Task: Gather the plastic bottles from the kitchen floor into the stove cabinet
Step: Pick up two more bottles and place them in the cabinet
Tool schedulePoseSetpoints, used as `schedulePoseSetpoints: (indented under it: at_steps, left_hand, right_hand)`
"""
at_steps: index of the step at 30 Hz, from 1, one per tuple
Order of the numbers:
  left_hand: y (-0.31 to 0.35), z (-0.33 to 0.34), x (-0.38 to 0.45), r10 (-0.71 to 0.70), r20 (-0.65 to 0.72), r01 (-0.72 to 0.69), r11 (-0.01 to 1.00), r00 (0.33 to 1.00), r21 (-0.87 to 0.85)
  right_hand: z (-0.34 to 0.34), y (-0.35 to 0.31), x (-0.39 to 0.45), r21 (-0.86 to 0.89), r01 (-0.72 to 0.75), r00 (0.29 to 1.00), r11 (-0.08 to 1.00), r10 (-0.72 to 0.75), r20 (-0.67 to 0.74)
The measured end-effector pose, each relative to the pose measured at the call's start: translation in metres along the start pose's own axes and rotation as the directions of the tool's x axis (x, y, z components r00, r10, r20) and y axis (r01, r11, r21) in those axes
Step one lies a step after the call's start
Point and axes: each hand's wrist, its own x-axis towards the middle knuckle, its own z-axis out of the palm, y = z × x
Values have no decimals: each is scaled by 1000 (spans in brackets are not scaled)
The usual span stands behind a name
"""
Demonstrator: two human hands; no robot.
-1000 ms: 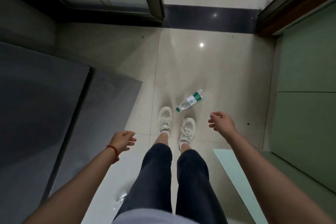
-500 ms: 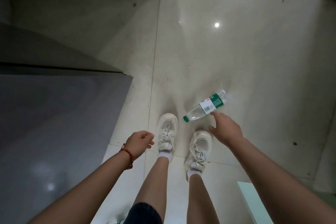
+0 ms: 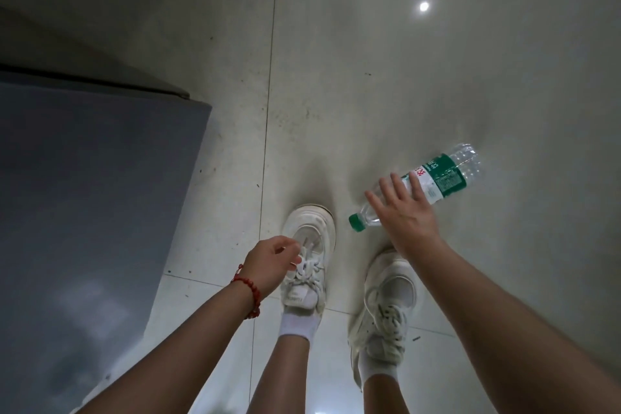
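The right hand [image 3: 405, 212] reaches down with its fingers [image 3: 389, 186] spread apart and flat, palm toward the floor, lying over the neck and shoulder of the plastic bottle [image 3: 443, 178]; whether skin meets plastic cannot be told. The left hand [image 3: 274, 260] hangs loosely curled, gripping nothing, over the laces of the left shoe [image 3: 311, 239], with a red bead bracelet [image 3: 250, 292] on its wrist.

One bottle is in view. It is clear, with a green cap [image 3: 357, 222] and a green and white label, lying on its side on the tiled floor [image 3: 369, 77], cap pointing toward the shoes and base pointing away to the upper right. Two white lace-up shoes stand side by side; the right shoe [image 3: 386, 309] sits a little farther back, and the cap lies just beyond and between their toes.

One dark grey cabinet face [image 3: 84, 212] fills the left side, its edge running close beside the left shoe. Beyond the bottle and to the right, the pale tiles lie open, crossed by one long grout line and marked by a single bright light reflection [image 3: 424, 6].
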Motion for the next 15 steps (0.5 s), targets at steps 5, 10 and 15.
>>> schedulePoseSetpoints:
  at_steps: [5,10,15]
  left_hand:
    - [-8,3,-1,-7,-26,7,1000,1000,6]
    - [1,-6,-14,-12,-69,13,1000,998,13]
    - [35,-22,-39,40,-101,-39,999,994,13]
  right_hand:
    - [-1,6,10,31,-24,998,999,26,-58]
    - [-18,16,-3,288,-108,985,951,143,-101]
    - [-55,28,-37,756,-154,951,637,304,-63]
